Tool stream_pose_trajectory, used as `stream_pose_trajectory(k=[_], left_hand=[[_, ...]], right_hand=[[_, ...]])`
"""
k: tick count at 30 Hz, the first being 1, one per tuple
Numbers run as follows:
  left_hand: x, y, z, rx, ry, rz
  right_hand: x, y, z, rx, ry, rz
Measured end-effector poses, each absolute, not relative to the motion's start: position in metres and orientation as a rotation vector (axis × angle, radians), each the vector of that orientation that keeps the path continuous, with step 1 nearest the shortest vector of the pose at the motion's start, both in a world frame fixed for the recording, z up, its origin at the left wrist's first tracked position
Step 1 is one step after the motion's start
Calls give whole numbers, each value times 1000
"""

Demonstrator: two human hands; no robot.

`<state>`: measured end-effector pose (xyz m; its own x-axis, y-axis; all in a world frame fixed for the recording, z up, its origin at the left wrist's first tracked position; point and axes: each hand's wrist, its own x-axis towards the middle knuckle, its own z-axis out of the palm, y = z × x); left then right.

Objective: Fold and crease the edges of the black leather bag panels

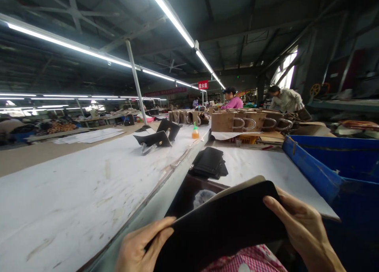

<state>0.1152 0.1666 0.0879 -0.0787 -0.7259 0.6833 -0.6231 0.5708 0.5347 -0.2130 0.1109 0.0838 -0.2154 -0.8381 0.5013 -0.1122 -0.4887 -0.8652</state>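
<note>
A black flat panel [225,220] with a beige layer showing along its top edge is stretched between my hands, low in the view. My left hand [145,244] pinches its left end between thumb and fingers. At the upper right corner my right hand [299,216] grips it, thumb on the black face and fingers behind. Beyond it, a stack of black pieces [209,162] lies on the white side table. On the long white table, black folded pieces with metal eyelets [160,137] stand partly upright.
An orange bottle with a green tip [195,132] stands on the long white table [74,193]. Brown bags with clear handles [225,122] are lined up behind the side table. A blue bin [314,165] is at the right. Two people work farther back.
</note>
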Motion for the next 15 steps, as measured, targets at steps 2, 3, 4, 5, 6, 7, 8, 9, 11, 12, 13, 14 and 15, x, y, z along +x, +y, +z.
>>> stream_pose_trajectory(k=[2, 3, 4, 5, 6, 7, 8, 9, 11, 12, 13, 14, 15], left_hand=[[105, 161, 86, 1070, -1882, -26], [97, 159, 84, 1070, -1892, -3], [89, 157, 82, 1074, -1899, -4], [81, 157, 81, 1074, -1898, -31], [73, 157, 80, 1066, -1885, -70], [66, 157, 81, 1051, -1865, -119], [60, 158, 81, 1030, -1841, -177], [56, 159, 83, 1009, -1813, -240], [50, 160, 86, 1000, -1752, -386], [49, 161, 87, 1006, -1726, -457], [48, 162, 88, 1015, -1705, -518], [48, 163, 88, 1025, -1688, -558], [48, 164, 89, 1027, -1674, -576]], right_hand=[[-207, 118, 89, -1614, 1258, -1807], [-203, 122, 91, -1678, 1290, -1813], [-199, 125, 93, -1748, 1295, -1800], [-196, 127, 94, -1814, 1281, -1778], [-194, 129, 95, -1871, 1263, -1755], [-192, 130, 96, -1914, 1243, -1739], [-191, 131, 96, -1944, 1227, -1729], [-190, 131, 97, -1962, 1214, -1722], [-189, 132, 98, -1973, 1194, -1707], [-188, 132, 98, -1970, 1185, -1702], [-188, 132, 99, -1965, 1176, -1697], [-187, 132, 99, -1959, 1168, -1696], [-186, 132, 99, -1952, 1167, -1701]])
